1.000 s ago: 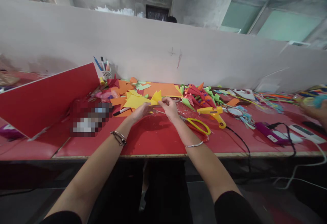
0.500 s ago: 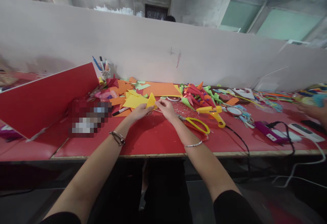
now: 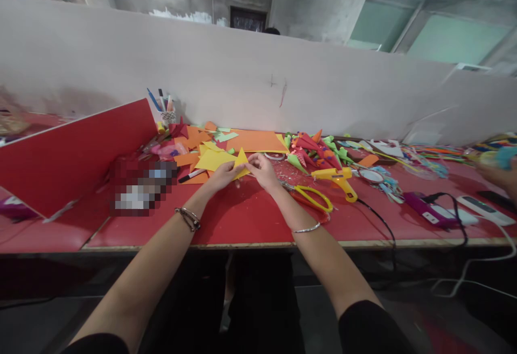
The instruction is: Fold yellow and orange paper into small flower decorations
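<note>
A small pointed piece of yellow paper (image 3: 242,159) is held between my two hands, above the red table. My left hand (image 3: 222,175) pinches its left side with thumb and fingers. On the right edge, the fingertips of my right hand (image 3: 262,172) are closed on the same piece. Just behind my left hand lie larger yellow sheets (image 3: 212,159). A black-and-white marker (image 3: 191,175) is left of that hand. Yellow-handled scissors (image 3: 313,198) lie to the right of my right wrist, near a yellow hot glue gun (image 3: 337,179).
Red and green paper cones (image 3: 311,149) are heaped at the back. An orange sheet (image 3: 254,141) lies by the partition. A red board (image 3: 76,154) leans on the left, near a pen cup (image 3: 167,116). A purple power strip (image 3: 430,209) and another person's hand (image 3: 496,173) are on the right.
The yellow piece has turned slightly between my fingers and shows a wider face. My right fingers have shifted a little along its edge; both hands stay in about the same place.
</note>
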Action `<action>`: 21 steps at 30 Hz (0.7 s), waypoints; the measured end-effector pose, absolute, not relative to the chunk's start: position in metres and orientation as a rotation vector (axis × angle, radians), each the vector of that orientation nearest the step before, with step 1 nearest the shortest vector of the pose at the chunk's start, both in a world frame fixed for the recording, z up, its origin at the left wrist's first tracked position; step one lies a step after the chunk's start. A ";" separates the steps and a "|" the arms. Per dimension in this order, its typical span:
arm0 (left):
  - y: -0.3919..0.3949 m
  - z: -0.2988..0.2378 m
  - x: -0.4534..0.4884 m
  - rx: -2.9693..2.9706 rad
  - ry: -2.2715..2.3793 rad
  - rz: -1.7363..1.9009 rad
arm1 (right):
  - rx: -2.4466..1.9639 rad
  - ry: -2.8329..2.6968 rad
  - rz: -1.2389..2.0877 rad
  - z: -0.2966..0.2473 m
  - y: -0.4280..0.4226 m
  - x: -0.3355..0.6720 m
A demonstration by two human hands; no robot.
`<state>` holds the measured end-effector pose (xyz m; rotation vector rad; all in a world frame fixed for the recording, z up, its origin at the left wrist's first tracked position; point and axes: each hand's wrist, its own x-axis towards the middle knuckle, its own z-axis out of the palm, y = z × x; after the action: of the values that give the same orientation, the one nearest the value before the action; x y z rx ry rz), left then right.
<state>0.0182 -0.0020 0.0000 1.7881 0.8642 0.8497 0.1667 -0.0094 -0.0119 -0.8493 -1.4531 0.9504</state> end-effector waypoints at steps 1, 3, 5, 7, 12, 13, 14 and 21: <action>-0.002 0.000 0.019 1.776 0.860 0.860 | -0.854 -1.452 0.960 -0.012 -0.010 0.166; -0.002 0.001 0.019 1.759 0.847 0.872 | -0.867 -1.455 0.979 -0.011 -0.011 0.165; -0.003 0.002 0.020 1.753 0.835 0.882 | -0.884 -1.471 0.991 -0.010 -0.013 0.165; -0.003 0.003 0.020 1.752 0.828 0.898 | -0.898 -1.518 1.007 -0.010 -0.014 0.164; -0.004 0.004 0.020 1.748 0.851 0.949 | -0.913 -1.650 1.031 -0.009 -0.017 0.164; -0.003 0.004 0.020 1.747 0.865 0.957 | -0.914 -1.663 1.032 -0.009 -0.017 0.164; -0.003 0.003 0.020 1.747 0.881 0.961 | -0.914 -1.673 1.034 -0.009 -0.017 0.164; -0.003 0.001 0.020 1.799 1.047 1.007 | -0.931 -1.693 1.010 -0.010 -0.015 0.165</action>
<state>0.0201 -0.0031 0.0007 1.7986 1.0467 1.0065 0.1648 -0.0151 -0.0105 -0.9314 -1.6928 1.0098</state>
